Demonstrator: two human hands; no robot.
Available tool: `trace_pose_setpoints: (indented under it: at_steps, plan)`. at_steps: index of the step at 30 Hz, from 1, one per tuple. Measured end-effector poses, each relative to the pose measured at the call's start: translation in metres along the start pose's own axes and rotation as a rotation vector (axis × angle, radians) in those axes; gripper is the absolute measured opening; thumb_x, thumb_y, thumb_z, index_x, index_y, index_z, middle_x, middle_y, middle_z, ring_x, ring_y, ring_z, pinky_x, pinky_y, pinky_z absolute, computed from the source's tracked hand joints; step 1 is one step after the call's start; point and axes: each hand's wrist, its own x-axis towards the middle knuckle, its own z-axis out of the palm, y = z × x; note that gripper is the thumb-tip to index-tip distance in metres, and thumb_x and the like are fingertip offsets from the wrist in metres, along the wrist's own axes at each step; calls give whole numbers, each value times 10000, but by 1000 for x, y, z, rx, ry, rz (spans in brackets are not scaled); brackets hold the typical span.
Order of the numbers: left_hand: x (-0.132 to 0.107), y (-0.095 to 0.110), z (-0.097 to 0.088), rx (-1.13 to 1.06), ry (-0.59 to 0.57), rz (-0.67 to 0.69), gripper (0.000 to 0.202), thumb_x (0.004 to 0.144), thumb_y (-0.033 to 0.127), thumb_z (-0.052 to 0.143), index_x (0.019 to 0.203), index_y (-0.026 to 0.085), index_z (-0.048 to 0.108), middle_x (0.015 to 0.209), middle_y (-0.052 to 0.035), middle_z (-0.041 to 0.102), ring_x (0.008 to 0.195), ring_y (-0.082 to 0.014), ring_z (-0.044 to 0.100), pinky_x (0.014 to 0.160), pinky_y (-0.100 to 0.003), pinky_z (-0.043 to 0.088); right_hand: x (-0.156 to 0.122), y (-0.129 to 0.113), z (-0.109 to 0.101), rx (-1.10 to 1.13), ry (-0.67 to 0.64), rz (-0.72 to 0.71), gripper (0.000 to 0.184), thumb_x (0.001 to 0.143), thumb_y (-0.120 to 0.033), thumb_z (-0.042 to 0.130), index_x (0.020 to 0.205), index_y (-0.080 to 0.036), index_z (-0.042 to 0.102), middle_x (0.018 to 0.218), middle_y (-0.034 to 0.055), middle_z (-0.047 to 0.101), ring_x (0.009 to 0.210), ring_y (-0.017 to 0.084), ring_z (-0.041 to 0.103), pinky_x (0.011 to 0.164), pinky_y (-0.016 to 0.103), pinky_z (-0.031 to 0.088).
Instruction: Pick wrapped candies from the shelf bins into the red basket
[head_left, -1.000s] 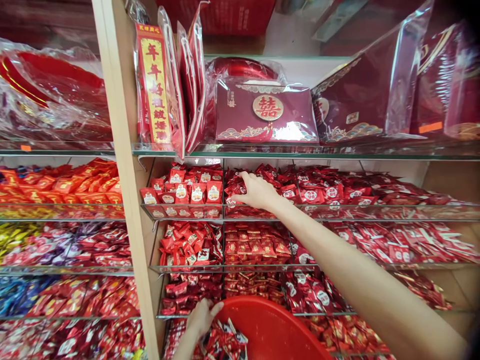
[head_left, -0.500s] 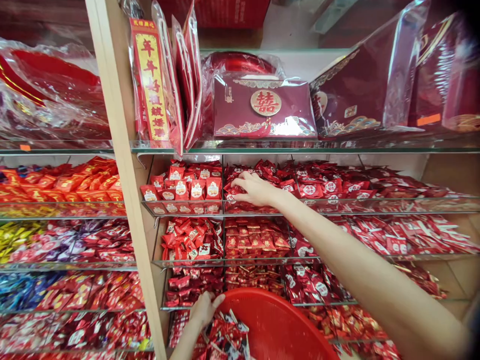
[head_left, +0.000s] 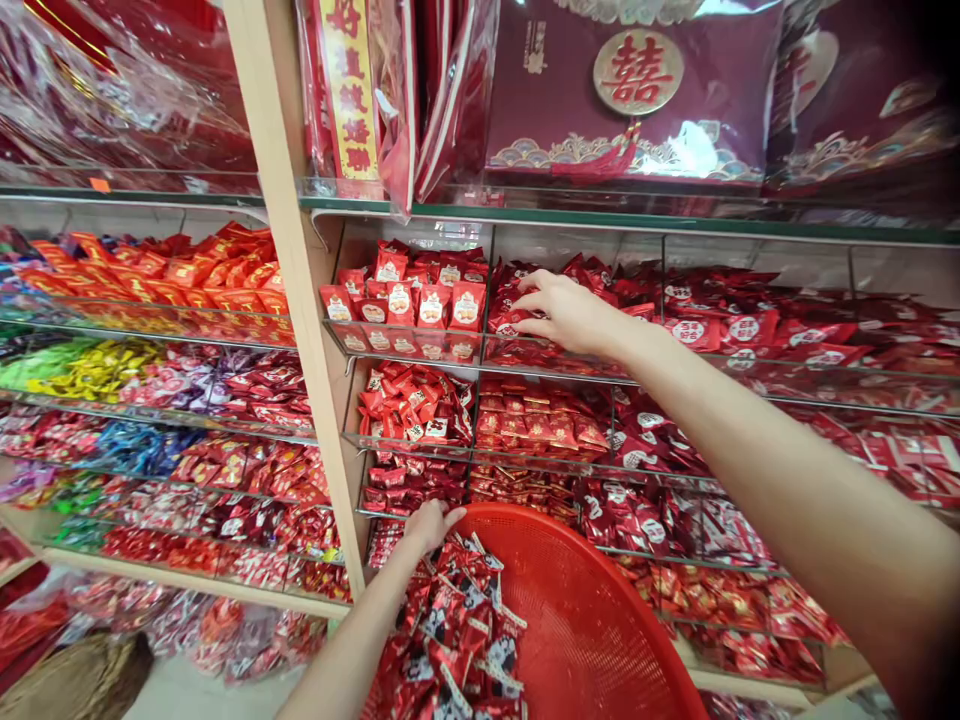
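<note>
Basket (head_left: 592, 610), red and wide, sits low in front of the person, with a heap of small wrapped packets (head_left: 465, 640) along its left side and bare mesh showing on its right. The left arm comes up from the bottom edge, slanting to the right, and the left hand (head_left: 431, 525) is clasped on the basket's far rim at its left end: knuckles up, thumb pointing right along the edge, the other fingers partly hidden.

The right arm (head_left: 757, 450) stretches long from the lower right corner, up and across to the left, well above the basket. At its end the right hand (head_left: 566, 312) is turned palm down over a compartment of dark red packets (head_left: 592, 272), wrist nearly straight, fingers and thumb pointing left and standing apart with a gap between them. The fingertips are at the packets; whether they touch one I cannot tell.

Just left of that compartment are brighter red packets (head_left: 431, 305) with white labels. A pale wooden post (head_left: 292, 250) separates these shelves from others holding orange packets (head_left: 202, 270) and yellow packets (head_left: 112, 367). Above the right hand, a glass shelf (head_left: 570, 222) carries a purple box (head_left: 551, 95) with a gold disc.
</note>
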Motion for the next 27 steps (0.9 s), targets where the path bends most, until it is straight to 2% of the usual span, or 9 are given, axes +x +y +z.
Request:
trace_pose_setpoints:
  at_steps: [5, 14, 18, 21, 24, 27]
  plan:
    - [0, 0, -1, 1, -3, 7, 598, 777, 665, 276, 904, 206, 637, 945, -107, 683, 893, -240, 631, 686, -275, 433, -2, 0, 1, 46, 89, -8, 268, 833, -346, 479, 944, -194, 670, 1122, 98, 512, 1028, 259, 484, 895, 446, 377]
    - [3, -3, 1, 4, 11, 31, 566, 793, 638, 291, 914, 203, 632, 952, -97, 684, 889, -221, 632, 685, -255, 422, -13, 2, -8, 119, 282, 151, 209, 830, -334, 490, 837, -232, 672, 1095, 42, 542, 1001, 214, 506, 889, 416, 391]
    - [4, -3, 1, 10, 15, 44, 558, 794, 636, 294, 862, 200, 636, 928, -96, 685, 882, -228, 633, 676, -258, 419, -16, 8, -4, 126, 358, 196, 193, 822, -320, 498, 855, -228, 665, 1092, 45, 553, 1007, 222, 508, 880, 430, 386]
    - [4, -4, 0, 12, 18, 46, 556, 795, 634, 294, 897, 203, 629, 943, -95, 682, 878, -228, 632, 678, -262, 416, -19, 9, -1, 121, 385, 203, 198, 828, -309, 486, 889, -237, 660, 1108, 44, 548, 1032, 228, 498, 881, 443, 384]
    - [5, -4, 0, 13, 13, 47, 565, 796, 635, 288, 930, 201, 624, 935, -95, 684, 869, -223, 633, 675, -259, 415, -27, 1, -5, 112, 443, 184, 211, 842, -304, 466, 936, -251, 648, 1134, 42, 528, 1053, 220, 489, 882, 443, 396]
    - [5, -3, 0, 18, 11, 46, 577, 794, 645, 276, 914, 203, 627, 931, -98, 684, 871, -229, 632, 670, -263, 417, -46, -23, -16, 104, 491, 151, 232, 851, -283, 457, 1011, -284, 625, 1168, 36, 502, 1092, 219, 467, 899, 452, 401]
